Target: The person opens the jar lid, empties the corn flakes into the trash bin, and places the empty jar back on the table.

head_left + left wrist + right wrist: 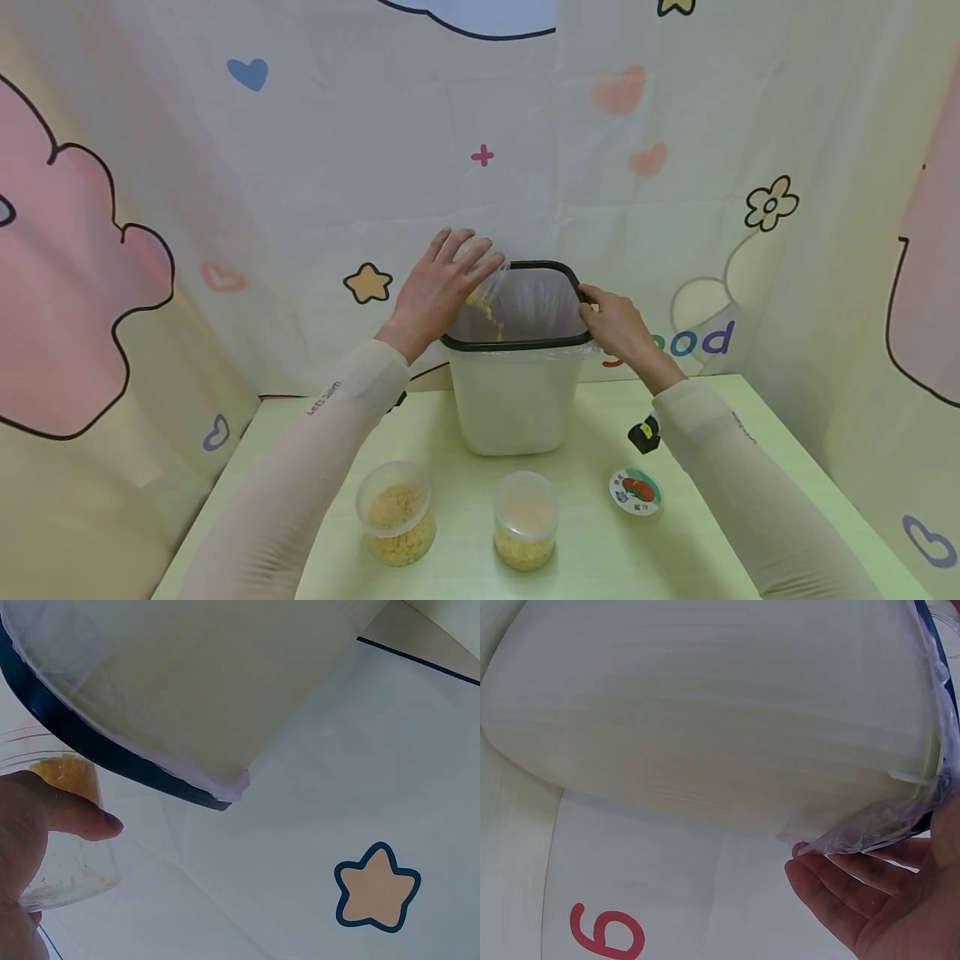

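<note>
My left hand (442, 287) grips a clear plastic jar (75, 862) and holds it tipped over the trash bin. Yellow bits (490, 314) fall from the jar into the bin, and some still cling inside it in the left wrist view. The white trash bin (513, 404) stands upright, with a black rim (517, 344) and a thin clear liner (547, 300) folded over its edge. On the bin's right side, my right hand (618, 323) holds the rim, the thumb on top; in the right wrist view its fingers lie beneath the liner's edge.
In front of the bin stand two clear tubs of yellow pieces, a left tub (401, 542) and a middle tub (525, 550). A round lid (635, 492) with a tomato picture lies to the right, near a small black object (645, 433). A patterned curtain (525, 192) hangs close behind.
</note>
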Demonstrator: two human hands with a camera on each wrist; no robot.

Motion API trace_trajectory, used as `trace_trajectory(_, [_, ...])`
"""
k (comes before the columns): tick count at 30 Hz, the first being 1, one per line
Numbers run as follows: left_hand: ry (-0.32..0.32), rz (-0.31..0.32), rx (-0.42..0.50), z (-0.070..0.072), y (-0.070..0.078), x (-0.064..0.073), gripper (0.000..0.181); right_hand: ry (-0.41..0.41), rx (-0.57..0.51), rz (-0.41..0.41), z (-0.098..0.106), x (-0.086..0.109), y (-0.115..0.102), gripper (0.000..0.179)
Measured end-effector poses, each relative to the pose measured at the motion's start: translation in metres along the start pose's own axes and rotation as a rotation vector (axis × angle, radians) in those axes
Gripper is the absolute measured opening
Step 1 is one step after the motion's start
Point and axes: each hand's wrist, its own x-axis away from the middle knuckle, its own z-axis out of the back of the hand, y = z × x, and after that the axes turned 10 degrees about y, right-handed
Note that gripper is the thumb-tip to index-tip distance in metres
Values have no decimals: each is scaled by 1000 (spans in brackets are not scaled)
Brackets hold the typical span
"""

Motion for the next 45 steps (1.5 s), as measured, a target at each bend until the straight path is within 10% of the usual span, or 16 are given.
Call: trace_trajectory(45, [-78,-214,-171,7,1,-7,85,4,30,10,1,1,0,52])
